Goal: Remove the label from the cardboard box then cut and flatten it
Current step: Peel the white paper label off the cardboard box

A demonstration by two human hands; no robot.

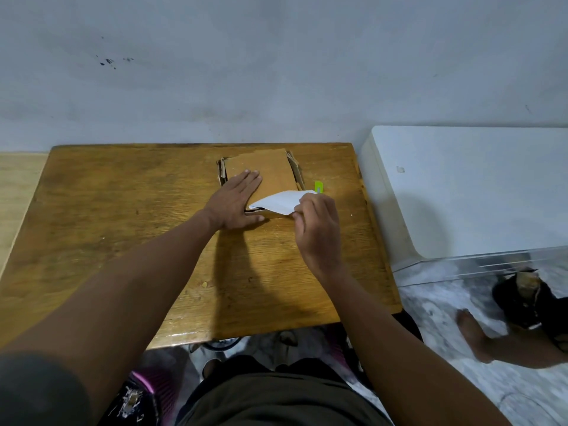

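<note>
A brown cardboard box lies low on the wooden table, near its far edge. My left hand rests flat on the box's near left part, fingers spread, pressing it down. My right hand pinches the right corner of a white label. The label is lifted off the box's near edge, its left end still at the box. A lime green cutter lies on the table just right of the box, partly hidden behind my right hand.
A white cabinet-like surface stands right of the table, with a clear plastic edge in front. A wall runs right behind the table. Another person's foot and a dark object are on the floor at right.
</note>
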